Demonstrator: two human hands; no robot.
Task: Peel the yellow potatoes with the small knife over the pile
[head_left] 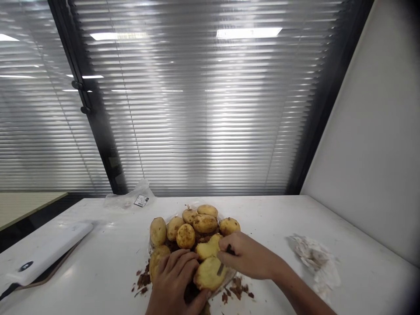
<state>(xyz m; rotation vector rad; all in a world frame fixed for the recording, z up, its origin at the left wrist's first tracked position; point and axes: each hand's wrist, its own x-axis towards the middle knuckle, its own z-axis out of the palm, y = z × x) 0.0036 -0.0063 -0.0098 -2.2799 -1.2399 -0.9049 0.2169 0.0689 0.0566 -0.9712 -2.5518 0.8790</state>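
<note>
My right hand point(241, 256) is closed around a small dark-handled knife point(222, 265), its blade touching the pale cut face of a halved potato point(210, 273). My left hand point(177, 284) lies over the near side of the pile, fingers spread, its thumb against the lower edge of that potato half. Just behind it sits another pale, peeled-looking potato piece point(208, 248). Several whole, brown-spotted potatoes point(205, 223) are grouped on a clear plastic sheet around both hands. Brown scraps point(143, 280) lie between and beside them.
Crumpled white tissues point(316, 262) rest at the right of the white table point(108, 258). A clear plastic bag point(131, 197) with a label is at the back left. A long white device point(55, 249) lies far left. Window blinds point(203, 109) stand behind.
</note>
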